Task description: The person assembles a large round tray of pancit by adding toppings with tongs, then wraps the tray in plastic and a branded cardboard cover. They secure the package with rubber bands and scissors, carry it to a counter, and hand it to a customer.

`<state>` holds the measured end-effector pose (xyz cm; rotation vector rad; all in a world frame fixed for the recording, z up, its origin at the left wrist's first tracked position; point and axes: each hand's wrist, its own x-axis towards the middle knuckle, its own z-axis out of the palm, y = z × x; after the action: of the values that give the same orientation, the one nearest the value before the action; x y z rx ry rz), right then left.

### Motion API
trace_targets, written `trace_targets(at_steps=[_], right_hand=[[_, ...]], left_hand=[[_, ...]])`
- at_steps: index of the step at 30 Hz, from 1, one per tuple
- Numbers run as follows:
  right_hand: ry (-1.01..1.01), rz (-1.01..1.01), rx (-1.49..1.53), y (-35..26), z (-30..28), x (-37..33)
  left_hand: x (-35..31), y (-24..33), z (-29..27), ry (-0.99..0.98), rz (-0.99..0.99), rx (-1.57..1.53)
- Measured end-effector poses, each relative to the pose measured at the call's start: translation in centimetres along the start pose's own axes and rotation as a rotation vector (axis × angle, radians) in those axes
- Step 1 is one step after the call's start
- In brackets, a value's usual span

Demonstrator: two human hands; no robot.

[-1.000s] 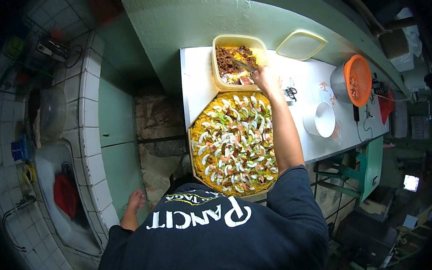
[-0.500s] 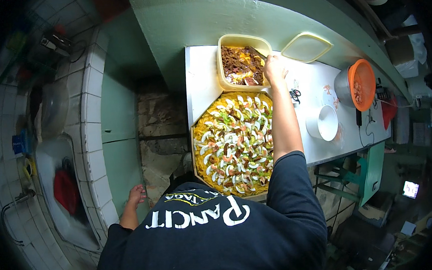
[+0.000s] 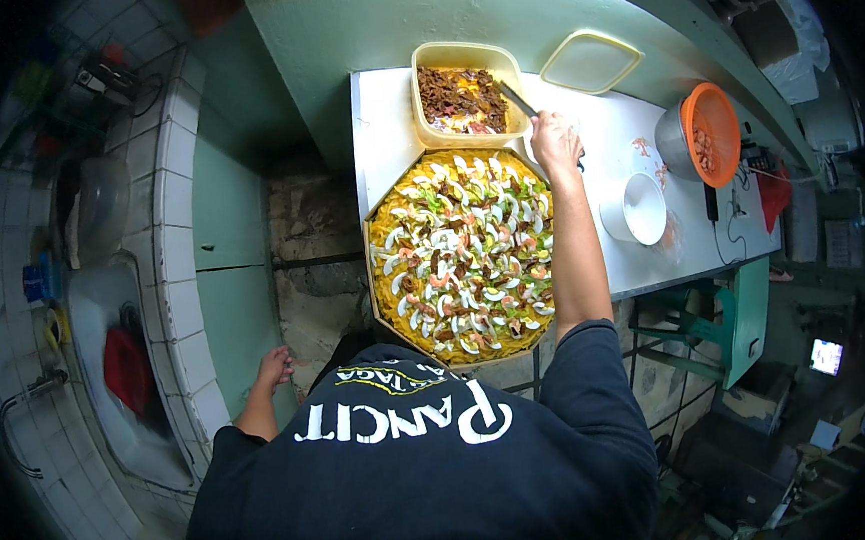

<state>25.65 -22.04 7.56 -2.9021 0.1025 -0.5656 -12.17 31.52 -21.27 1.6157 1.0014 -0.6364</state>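
Note:
My right hand point(image 3: 556, 143) is closed around a slim dark utensil point(image 3: 519, 101); its exact kind is unclear. The utensil's far end reaches over the right rim of a square yellowish plastic container point(image 3: 426, 120). Inside lies chopped dark brown meat point(image 3: 455, 93) in orange oil. Just nearer is a large octagonal tray of yellow noodles point(image 3: 395, 308), topped with egg slices, shrimp, meat bits and greens. My left hand point(image 3: 276, 366) hangs low beside the gap at left, holding nothing, its fingers loosely bent and apart.
On the white table point(image 3: 633, 271) are a white bowl point(image 3: 641, 208), an orange colander point(image 3: 714, 130) with shrimp against a metal pot, and a lid point(image 3: 593, 61) by the wall. Dark-handled scissors point(image 3: 580, 162) show partly behind my right hand. A tiled sink counter point(image 3: 175, 238) stands left.
My right hand has drawn back from the container's right rim toward me, bringing the utensil partly out of the meat. The view has shifted slightly. My left hand still hangs low.

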Motion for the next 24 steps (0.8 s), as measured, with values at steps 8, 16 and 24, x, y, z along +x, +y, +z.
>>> trace_targets(at_steps=[8,16,24], right_hand=[[-0.002,-0.023,-0.059,-0.7,1.9,3.8],[-0.164,0.097,-0.07,-1.2,2.4,6.1],[-0.023,0.013,-0.085,-2.1,2.0,5.3]], left_hand=[[-2.2,-1.2,0.3,0.038,-0.037,-0.023],[-3.1,-4.4,-0.6,0.067,-0.094,-0.07],[-2.1,-3.5,-0.1,0.049,-0.055,-0.073]])
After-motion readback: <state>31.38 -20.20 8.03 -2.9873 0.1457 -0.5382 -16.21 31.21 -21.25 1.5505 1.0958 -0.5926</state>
